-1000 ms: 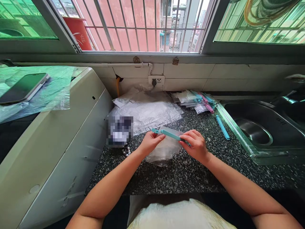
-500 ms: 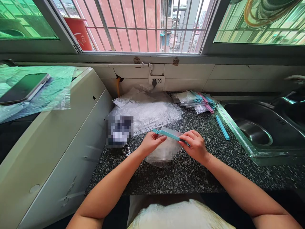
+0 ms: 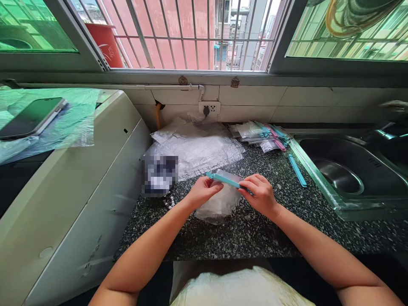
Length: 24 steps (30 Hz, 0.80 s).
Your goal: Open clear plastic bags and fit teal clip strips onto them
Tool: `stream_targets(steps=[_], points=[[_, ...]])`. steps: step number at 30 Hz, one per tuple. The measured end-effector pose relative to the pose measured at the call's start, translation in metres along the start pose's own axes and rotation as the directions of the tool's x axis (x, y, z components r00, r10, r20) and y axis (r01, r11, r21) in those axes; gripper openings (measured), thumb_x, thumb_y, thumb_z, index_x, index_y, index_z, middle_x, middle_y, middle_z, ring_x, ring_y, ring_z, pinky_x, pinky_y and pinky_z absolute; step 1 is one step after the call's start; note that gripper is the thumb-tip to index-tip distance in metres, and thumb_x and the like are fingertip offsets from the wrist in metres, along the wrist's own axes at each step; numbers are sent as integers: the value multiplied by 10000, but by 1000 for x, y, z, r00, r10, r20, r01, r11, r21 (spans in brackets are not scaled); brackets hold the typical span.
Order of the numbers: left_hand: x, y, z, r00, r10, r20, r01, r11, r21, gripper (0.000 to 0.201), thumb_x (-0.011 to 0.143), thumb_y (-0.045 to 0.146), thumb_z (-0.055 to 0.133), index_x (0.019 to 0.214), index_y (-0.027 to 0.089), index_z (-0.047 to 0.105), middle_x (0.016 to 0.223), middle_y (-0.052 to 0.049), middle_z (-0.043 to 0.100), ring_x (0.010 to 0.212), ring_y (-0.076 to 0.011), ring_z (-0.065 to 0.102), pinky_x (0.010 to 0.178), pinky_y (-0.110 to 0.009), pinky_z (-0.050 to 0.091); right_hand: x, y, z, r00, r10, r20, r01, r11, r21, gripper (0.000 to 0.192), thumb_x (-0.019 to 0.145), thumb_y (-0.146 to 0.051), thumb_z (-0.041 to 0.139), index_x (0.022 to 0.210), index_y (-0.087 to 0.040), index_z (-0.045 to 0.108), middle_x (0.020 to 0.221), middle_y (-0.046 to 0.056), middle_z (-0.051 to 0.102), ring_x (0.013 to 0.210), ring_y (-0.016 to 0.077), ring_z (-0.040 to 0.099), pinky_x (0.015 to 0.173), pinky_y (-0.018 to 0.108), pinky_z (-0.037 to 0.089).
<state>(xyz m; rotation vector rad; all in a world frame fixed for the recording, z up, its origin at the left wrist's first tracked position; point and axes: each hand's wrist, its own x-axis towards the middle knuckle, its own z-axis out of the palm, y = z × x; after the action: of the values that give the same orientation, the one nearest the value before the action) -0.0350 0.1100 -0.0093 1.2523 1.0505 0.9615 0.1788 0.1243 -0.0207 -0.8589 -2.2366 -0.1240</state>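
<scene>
A blue bag sealing clip (image 3: 227,178) lies across the mouth of a clear plastic bag (image 3: 219,204), whose top edge sticks out beyond the clip. My left hand (image 3: 204,190) pinches the clip near its left end, thumb along it. Closed around the right end are the fingers of my right hand (image 3: 259,192). The bag's body hangs below the clip, close to the speckled countertop (image 3: 236,242); whether it rests there I cannot tell. To the right, a second blue clip (image 3: 297,171) lies loose on the counter.
Flattened clear plastic sheets (image 3: 204,144) lie at the back. Beside them is a pile of small bags with blue and pink clips (image 3: 264,132). A blurred-out item (image 3: 160,175) sits at left. The metal sink (image 3: 338,170) borders the right, a pale appliance (image 3: 95,199) the left.
Very little differs. The clip has shifted slightly to the right at its left end, and both hands keep their grip on it.
</scene>
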Motion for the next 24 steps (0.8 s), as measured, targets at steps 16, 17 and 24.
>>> stream_targets(steps=[16, 17, 24], points=[[-1, 3, 0, 995, 65, -75, -65, 998, -4, 420, 591, 512, 699, 552, 144, 501, 521, 53, 338, 526, -75, 299, 504, -226, 243, 0, -2, -2, 1000, -12, 15, 13, 995, -95, 123, 860, -272, 543, 840, -207, 645, 761, 39, 660, 742, 176, 534, 680, 316, 375], [-1, 3, 0, 995, 66, -80, -67, 998, -7, 423, 591, 519, 700, 557, 141, 512, 520, 51, 351, 525, -75, 305, 503, -225, 251, 1, -3, -2, 1000, -20, 10, 21, 994, -108, 120, 858, -271, 545, 840, -206, 645, 759, 38, 661, 740, 177, 533, 679, 316, 370], [-1, 6, 0, 986, 55, -160, -63, 997, -45, 498, 535, 602, 706, 600, 128, 569, 535, 35, 418, 536, -80, 334, 498, -217, 271, 2, -9, -5, 995, -96, -23, 90, 974, -207, 97, 838, -258, 576, 855, -184, 636, 753, 44, 668, 729, 183, 525, 677, 323, 346]])
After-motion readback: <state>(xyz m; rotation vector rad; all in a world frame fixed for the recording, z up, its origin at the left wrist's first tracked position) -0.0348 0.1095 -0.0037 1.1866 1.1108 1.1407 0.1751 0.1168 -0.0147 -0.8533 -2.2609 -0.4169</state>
